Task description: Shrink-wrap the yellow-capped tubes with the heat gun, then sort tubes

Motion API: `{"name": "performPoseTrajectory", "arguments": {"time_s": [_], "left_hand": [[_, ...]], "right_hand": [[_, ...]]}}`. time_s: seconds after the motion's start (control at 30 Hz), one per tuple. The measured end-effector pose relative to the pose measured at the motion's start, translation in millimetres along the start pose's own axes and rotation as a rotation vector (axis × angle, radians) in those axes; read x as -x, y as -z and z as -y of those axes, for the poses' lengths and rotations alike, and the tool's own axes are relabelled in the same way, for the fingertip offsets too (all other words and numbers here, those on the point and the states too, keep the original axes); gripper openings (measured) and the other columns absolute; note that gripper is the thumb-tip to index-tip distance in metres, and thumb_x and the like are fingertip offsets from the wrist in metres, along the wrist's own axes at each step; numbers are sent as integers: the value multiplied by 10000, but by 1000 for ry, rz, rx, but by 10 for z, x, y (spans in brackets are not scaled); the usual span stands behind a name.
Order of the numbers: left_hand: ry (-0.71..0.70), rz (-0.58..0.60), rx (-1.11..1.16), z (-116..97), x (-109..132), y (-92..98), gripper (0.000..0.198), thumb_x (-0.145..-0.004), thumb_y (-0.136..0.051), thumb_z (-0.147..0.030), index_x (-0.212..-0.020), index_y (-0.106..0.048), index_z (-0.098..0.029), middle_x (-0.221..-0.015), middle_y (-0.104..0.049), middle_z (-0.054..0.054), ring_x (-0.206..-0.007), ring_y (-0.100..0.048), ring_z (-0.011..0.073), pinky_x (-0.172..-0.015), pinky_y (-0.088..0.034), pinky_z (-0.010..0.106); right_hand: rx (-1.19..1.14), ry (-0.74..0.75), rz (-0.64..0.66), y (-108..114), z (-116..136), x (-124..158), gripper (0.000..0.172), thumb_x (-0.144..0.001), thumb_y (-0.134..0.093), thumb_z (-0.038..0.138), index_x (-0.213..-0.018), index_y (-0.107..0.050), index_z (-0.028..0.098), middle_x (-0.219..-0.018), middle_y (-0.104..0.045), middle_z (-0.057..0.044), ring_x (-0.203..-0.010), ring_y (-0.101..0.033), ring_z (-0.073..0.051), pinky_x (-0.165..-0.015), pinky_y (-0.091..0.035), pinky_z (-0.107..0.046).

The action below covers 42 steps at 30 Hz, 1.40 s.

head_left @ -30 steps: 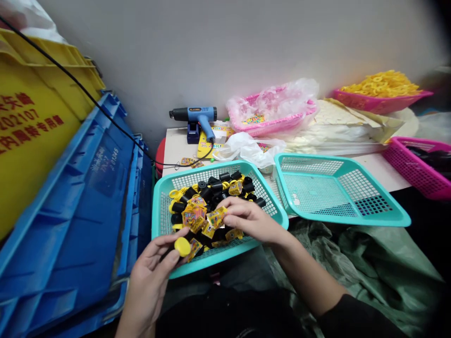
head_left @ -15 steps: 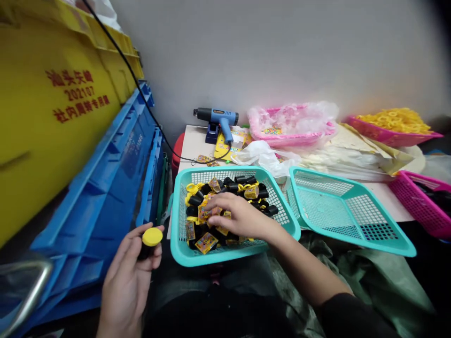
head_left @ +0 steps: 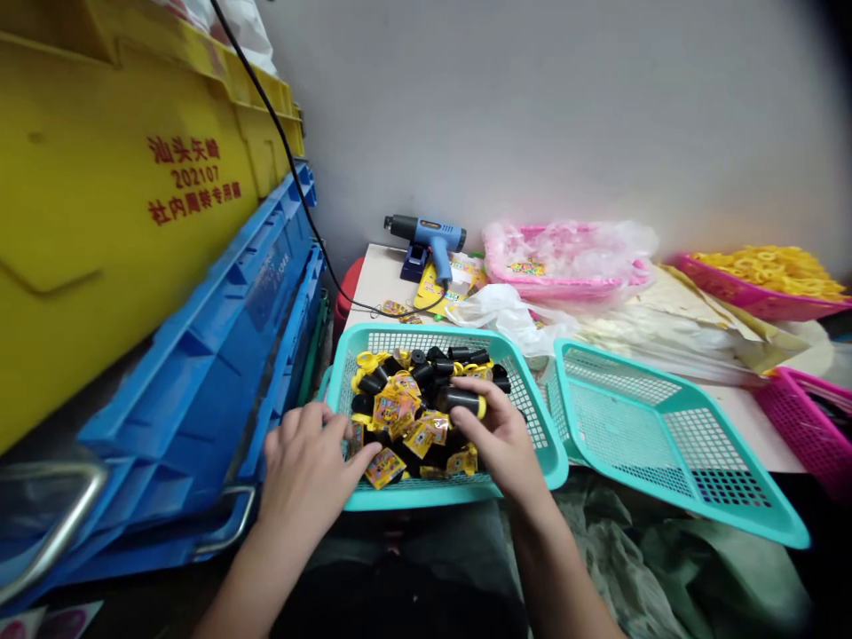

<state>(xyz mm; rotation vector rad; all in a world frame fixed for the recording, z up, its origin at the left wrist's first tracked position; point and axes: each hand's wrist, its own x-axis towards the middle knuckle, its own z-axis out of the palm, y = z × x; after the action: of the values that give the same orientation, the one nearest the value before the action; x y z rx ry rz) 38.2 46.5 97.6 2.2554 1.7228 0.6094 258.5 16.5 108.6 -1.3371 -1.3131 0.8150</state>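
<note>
While the right hand (head_left: 502, 437) has a black cylinder (head_left: 458, 402) lying near-level over the teal basket (head_left: 432, 499), the left hand (head_left: 306, 466) sits at the basket's near-left side.
Right grip: thumb and fingers closed around the cylinder, yellow end (head_left: 482, 407) toward the palm; left: palm down, thumb apart from fingers by the printed pieces (head_left: 384, 468), can't tell if it holds anything. Cylinder looks like light, stiff plastic, smooth enough to slip a bit, hardly fragile. Best hold: mid-body, thumb opposing fingers; don't trust the yellow end, can't tell how firmly it's fixed. Printed pieces look thin, glossy, easily creased; pinch by an edge.
</note>
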Motion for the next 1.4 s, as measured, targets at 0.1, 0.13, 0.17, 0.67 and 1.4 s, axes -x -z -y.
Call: {"name": "performPoseTrajectory", "arguments": {"time_s": [0.1, 0.13, 0.17, 0.67, 1.4], "left_hand": [[-40, 23, -197, 54, 25, -71, 105, -735, -697, -335, -754, -691, -232, -952, -605, 102, -937, -524, 322, -760, -387, 432], [-73, 26, -195, 70, 39, -81, 51, -749, -676, -291, -756, -700, -246, -951, -618, 92, -932, -528, 309, -750, -377, 417], [-104, 18, -184, 84, 54, -82, 52, -762, -653, -254, -746, -702, -258, -941, -635, 79, -927, -535, 299, -744, -369, 405], [-595, -491, 77, -376, 199, -208, 199, -772, -671, -89, -869, -691, -262, -977, -675, 67, -907, -617, 204, -847, -491, 332], [382, -7, 987, -312, 180, -186, 321, -660, -777, -497, -840, -795, -231, -739, -770, 48, -592, -691, 207, -575, -577, 285]], "right_hand": [[-138, -177, -52, 139, -163, 99, 333, -850, -639, 436, -1125, -610, 250, -1061, -614, -34, -878, -569, -156, -764, -454, -272], [-161, -199, -39, 161, -205, 132, 318, -854, -627, 429, -1111, -612, 242, -1064, -611, -34, -899, -557, -158, -780, -442, -269], [-190, -216, -25, 171, -237, 161, 298, -861, -611, 416, -1098, -611, 236, -1064, -607, -32, -916, -546, -159, -789, -430, -264], [-248, -295, 176, -117, -23, 195, 340, -773, -682, 500, -736, -681, 162, -736, -647, -17, -708, -557, -139, -709, -433, -263], [-832, -279, 143, 113, -99, 251, 388, -736, -720, 372, -1063, -572, 226, -1002, -560, -30, -799, -522, -114, -661, -446, -193]]}}
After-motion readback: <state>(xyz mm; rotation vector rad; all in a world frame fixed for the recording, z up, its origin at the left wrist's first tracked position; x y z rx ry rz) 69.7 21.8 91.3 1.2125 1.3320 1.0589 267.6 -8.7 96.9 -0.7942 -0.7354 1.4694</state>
